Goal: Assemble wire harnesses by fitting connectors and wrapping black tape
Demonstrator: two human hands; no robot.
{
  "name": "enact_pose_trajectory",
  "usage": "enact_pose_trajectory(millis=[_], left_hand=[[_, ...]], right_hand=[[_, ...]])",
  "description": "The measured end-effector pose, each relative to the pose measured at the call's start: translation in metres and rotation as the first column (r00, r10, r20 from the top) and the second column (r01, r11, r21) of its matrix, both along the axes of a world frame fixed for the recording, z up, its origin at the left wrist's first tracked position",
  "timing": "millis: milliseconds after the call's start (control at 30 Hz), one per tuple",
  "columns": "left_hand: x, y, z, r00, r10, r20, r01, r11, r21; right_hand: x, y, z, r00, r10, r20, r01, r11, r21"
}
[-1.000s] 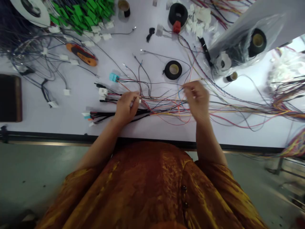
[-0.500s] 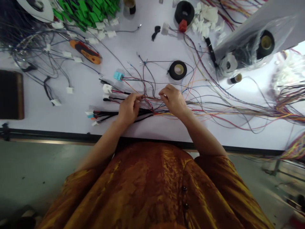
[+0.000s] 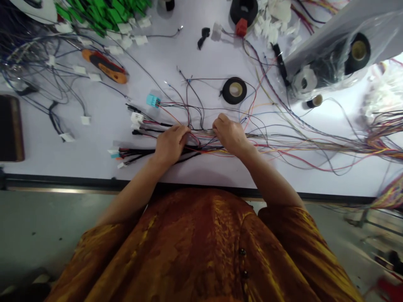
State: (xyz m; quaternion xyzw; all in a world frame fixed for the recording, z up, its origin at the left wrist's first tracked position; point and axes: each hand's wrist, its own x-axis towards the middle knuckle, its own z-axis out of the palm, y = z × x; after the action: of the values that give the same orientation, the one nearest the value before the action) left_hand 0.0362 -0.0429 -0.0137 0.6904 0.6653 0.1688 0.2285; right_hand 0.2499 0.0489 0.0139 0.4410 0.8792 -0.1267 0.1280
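A bundle of thin wires (image 3: 206, 133) runs left to right across the table, with both hands closed on it a short way apart. My left hand (image 3: 171, 142) pinches the wires near where several black-sleeved branches (image 3: 141, 151) lead off to the left. My right hand (image 3: 229, 133) grips the same wires further right, fingertips pressed together. Left of my left hand lie a white connector (image 3: 137, 118) and a light-blue connector (image 3: 153, 100), both on wire ends. Behind my right hand a black tape roll (image 3: 234, 90) lies flat. The wires inside my fingers are mostly hidden.
An orange utility knife (image 3: 105, 66) lies back left beside loose wires with white tags. Green connectors (image 3: 107, 14) are heaped behind it. A plastic bag with tape rolls (image 3: 330, 67) is at back right. A dark phone-like device (image 3: 11, 128) lies far left. The table's dark edge (image 3: 63, 181) runs before me.
Both hands stay closed on the wire bundle with only slight finger movement. The view has shifted a little, so things on the left appear further left.
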Motion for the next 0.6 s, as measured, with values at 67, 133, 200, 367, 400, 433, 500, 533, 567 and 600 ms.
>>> enact_pose_trajectory(millis=[67,133,200,367,400,433,500,533,567,600], left_hand=[[-0.001,-0.001,-0.001,1.0,-0.001,0.019,0.0,1.0,0.011],[-0.002,-0.001,-0.001,0.999,-0.005,0.047,0.004,1.0,0.023],[-0.002,0.0,-0.002,0.998,-0.008,0.069,0.005,0.999,0.039],[-0.002,0.001,-0.005,0.995,-0.002,0.096,-0.005,0.997,0.078],[-0.002,0.001,-0.005,0.995,-0.006,0.099,-0.002,0.997,0.08],[-0.003,0.001,-0.006,0.995,-0.009,0.102,0.001,0.997,0.08],[-0.003,0.001,-0.006,0.994,-0.012,0.107,0.004,0.997,0.078],[-0.004,0.001,-0.006,0.994,-0.012,0.109,0.004,0.997,0.076],[-0.004,0.002,-0.005,0.994,-0.013,0.11,0.005,0.997,0.074],[-0.004,0.002,-0.005,0.994,-0.013,0.112,0.005,0.997,0.071]], right_hand=[[0.002,-0.002,0.0,0.999,-0.033,-0.022,0.033,0.999,-0.019],[0.002,-0.005,0.004,0.993,-0.06,-0.098,0.055,0.997,-0.051],[-0.001,-0.008,0.01,0.977,-0.053,-0.208,0.038,0.997,-0.074],[-0.022,-0.009,0.016,0.963,0.024,-0.268,-0.062,0.989,-0.137],[-0.027,-0.008,0.016,0.967,0.036,-0.251,-0.074,0.987,-0.144],[-0.032,-0.007,0.015,0.972,0.046,-0.232,-0.081,0.986,-0.145],[-0.039,-0.005,0.014,0.978,0.056,-0.199,-0.083,0.987,-0.134],[-0.041,-0.005,0.014,0.981,0.055,-0.184,-0.08,0.989,-0.128],[-0.043,-0.006,0.014,0.984,0.052,-0.171,-0.074,0.989,-0.125],[-0.044,-0.006,0.014,0.986,0.05,-0.162,-0.071,0.99,-0.123]])
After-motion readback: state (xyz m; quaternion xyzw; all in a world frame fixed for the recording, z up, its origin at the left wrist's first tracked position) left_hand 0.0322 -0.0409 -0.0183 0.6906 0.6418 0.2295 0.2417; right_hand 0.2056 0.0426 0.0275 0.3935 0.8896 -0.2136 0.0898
